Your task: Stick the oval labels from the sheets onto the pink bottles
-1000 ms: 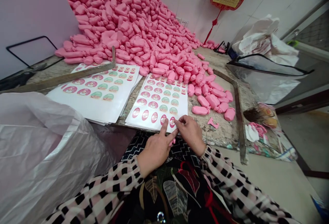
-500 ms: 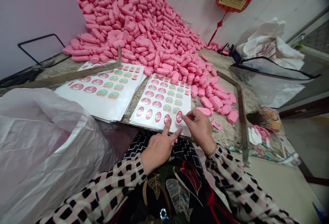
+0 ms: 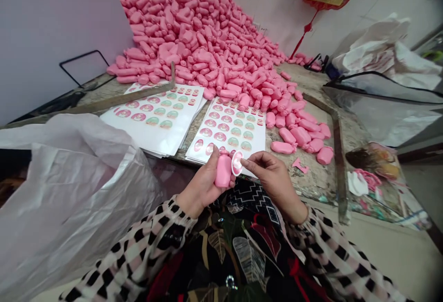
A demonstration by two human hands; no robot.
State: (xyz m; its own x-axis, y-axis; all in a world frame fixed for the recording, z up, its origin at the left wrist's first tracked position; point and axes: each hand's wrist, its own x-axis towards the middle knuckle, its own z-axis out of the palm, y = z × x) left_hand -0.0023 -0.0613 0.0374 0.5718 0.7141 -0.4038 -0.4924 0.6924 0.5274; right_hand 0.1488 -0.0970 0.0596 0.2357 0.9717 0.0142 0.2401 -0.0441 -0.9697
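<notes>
A small pink plastic bottle (image 3: pixel 223 171) rests in my left hand (image 3: pixel 204 182), thumb on one side and fingers beneath. Pinched between thumb and forefinger of my right hand (image 3: pixel 275 179) is an oval pink-and-white sticker (image 3: pixel 237 163), held upright just right of the bottle. Whether its edge touches the bottle I cannot tell. Behind both hands lies a sticker sheet (image 3: pixel 254 152) on a stack, printed with pink and green labels in rows. To its left sits a second stack of sticker sheets (image 3: pixel 138 135).
A large heap of pink bottles (image 3: pixel 207 39) covers the back of the worktable (image 3: pixel 290 73). Wooden strips (image 3: pixel 337 154) edge it at right, and another bar (image 3: pixel 121 99) crosses the left sheets. White plastic bags stand at left (image 3: pixel 83 191) and right (image 3: pixel 384 103).
The oval sticker has come off the sheet in my right hand. My left hand has lifted from the sheet and turned up, showing the bottle. The view has shifted slightly.
</notes>
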